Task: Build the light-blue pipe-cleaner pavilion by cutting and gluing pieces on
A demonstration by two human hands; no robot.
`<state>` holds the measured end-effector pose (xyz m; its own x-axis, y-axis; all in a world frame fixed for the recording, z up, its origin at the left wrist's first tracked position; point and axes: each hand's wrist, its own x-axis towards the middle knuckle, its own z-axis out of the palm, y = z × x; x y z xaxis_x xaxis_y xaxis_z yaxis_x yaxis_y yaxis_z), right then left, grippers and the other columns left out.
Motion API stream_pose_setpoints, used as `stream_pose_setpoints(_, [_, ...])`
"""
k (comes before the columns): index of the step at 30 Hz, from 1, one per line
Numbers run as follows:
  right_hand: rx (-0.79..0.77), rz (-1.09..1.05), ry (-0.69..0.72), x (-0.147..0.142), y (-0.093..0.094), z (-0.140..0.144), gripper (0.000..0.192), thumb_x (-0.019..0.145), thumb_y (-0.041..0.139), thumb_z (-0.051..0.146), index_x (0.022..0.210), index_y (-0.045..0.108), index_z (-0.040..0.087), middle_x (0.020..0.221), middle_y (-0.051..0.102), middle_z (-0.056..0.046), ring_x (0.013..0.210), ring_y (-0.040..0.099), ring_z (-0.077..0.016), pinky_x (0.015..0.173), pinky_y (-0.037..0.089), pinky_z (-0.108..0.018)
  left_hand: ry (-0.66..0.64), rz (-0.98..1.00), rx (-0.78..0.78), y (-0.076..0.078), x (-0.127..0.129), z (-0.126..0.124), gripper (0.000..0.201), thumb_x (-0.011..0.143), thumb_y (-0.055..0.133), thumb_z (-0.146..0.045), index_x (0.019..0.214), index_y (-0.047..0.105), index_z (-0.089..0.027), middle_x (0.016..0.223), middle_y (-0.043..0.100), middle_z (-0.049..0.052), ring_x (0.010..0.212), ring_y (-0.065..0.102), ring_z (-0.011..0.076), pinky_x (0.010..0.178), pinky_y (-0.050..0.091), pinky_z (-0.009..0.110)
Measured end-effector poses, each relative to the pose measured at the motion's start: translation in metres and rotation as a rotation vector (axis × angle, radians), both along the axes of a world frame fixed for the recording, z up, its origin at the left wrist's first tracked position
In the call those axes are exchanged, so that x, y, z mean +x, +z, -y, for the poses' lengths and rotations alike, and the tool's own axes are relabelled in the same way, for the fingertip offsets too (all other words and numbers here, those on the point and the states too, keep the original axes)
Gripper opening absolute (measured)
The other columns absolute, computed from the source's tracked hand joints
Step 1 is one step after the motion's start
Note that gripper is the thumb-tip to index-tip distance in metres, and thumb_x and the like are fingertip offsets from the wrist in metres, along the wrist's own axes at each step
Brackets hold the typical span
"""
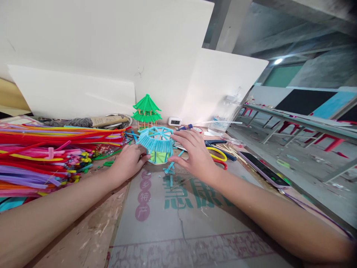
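Observation:
A small light-blue pavilion model, made of fuzzy stems with a spoked open ring on top and a pale green floor, stands between my hands. My left hand grips its left side, thumb at the base and fingertips partly hidden behind it. On the other side my right hand holds the model, fingers at the roof's edge and thumb low by the base. Loose light-blue stem pieces lie just in front. Behind the model is a green tiered pagoda on thin sticks.
Bundles of colourful pipe cleaners fill the left side. At the right lie yellow-handled scissors, thin wooden sticks and a phone. A small digital clock and a clear plastic bottle stand at the back before white boards.

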<state>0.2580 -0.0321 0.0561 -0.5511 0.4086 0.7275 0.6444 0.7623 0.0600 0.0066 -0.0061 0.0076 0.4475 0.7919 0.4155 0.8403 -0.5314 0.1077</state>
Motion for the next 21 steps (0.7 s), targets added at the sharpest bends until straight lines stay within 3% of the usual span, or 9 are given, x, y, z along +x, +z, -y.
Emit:
stream_pose_setpoints(4, [-0.23, -0.337, 0.028, 0.001, -0.01, 0.003, 0.021, 0.094, 0.056, 0.039, 0.101, 0.061, 0.02, 0.101, 0.065, -0.008, 0.099, 0.058, -0.0227, 0.089, 0.045, -0.039, 0.004, 0.007, 0.005, -0.002, -0.001, -0.001, 0.028, 0.097, 0.05, -0.035, 0.086, 0.068, -0.016, 0.089, 0.069, 0.009, 0.091, 0.064, 0.0281, 0.077, 0.042, 0.038])
stream_pose_setpoints(7, [-0.55, -0.578, 0.038, 0.001, -0.024, 0.0, 0.028, 0.095, 0.05, 0.043, 0.083, 0.059, 0.019, 0.082, 0.061, -0.003, 0.08, 0.056, -0.018, 0.076, 0.044, -0.032, -0.01, 0.012, 0.014, -0.003, -0.002, -0.001, 0.028, 0.097, 0.05, -0.035, 0.088, 0.068, -0.016, 0.09, 0.07, 0.009, 0.093, 0.064, 0.0286, 0.079, 0.042, 0.039])
stream_pose_setpoints(11, [-0.851, -0.708, 0.119, -0.001, -0.035, -0.004, 0.034, 0.089, 0.057, 0.05, 0.083, 0.067, 0.018, 0.074, 0.059, -0.001, 0.076, 0.054, -0.0166, 0.074, 0.042, -0.03, -0.022, 0.011, 0.023, -0.004, -0.003, -0.001, 0.028, 0.097, 0.05, -0.036, 0.087, 0.068, -0.017, 0.092, 0.071, 0.009, 0.094, 0.064, 0.0287, 0.078, 0.042, 0.039])
stream_pose_setpoints(16, [-1.083, -0.878, 0.252, -0.005, -0.04, -0.006, 0.032, 0.084, 0.065, 0.051, 0.081, 0.072, 0.02, 0.075, 0.061, -0.001, 0.073, 0.052, -0.015, 0.072, 0.04, -0.029, -0.025, 0.002, 0.054, -0.005, -0.003, -0.003, 0.027, 0.096, 0.051, -0.035, 0.088, 0.068, -0.017, 0.093, 0.071, 0.008, 0.095, 0.064, 0.0287, 0.077, 0.041, 0.038])
stream_pose_setpoints(21, [-1.156, -0.93, 0.355, -0.008, -0.042, -0.005, 0.031, 0.086, 0.064, 0.05, 0.083, 0.072, 0.02, 0.078, 0.061, -0.002, 0.074, 0.052, -0.0155, 0.073, 0.041, -0.03, -0.01, -0.05, 0.093, -0.004, -0.003, -0.001, 0.03, 0.097, 0.049, -0.036, 0.082, 0.068, -0.018, 0.085, 0.07, 0.008, 0.09, 0.063, 0.0288, 0.073, 0.039, 0.038])
